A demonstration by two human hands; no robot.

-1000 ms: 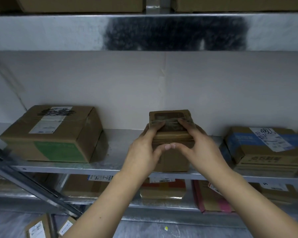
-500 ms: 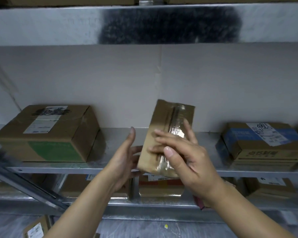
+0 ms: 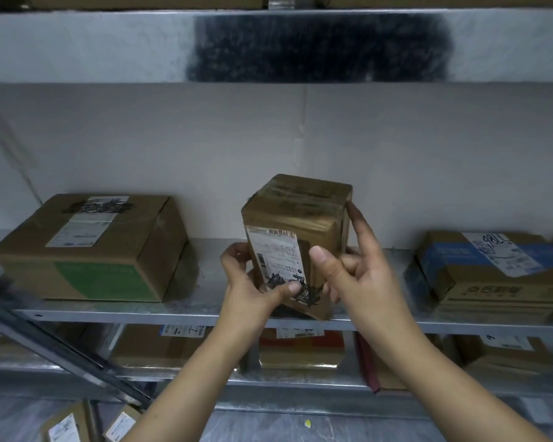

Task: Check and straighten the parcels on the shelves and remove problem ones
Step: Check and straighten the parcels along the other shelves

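The left hand (image 3: 253, 282) and right hand (image 3: 348, 272) both gripped the tilted parcel (image 3: 296, 244) just above the shelf (image 3: 205, 311) near its front edge; holding it steady, label forward, should ease checking.

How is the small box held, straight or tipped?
Tipped. The box, held by left hand and right hand, has slanting label edges.

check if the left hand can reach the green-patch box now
Probably not yet: the left hand grips the small parcel. The shelf between it and the green-patch box looks bare, so once freed it likely could.
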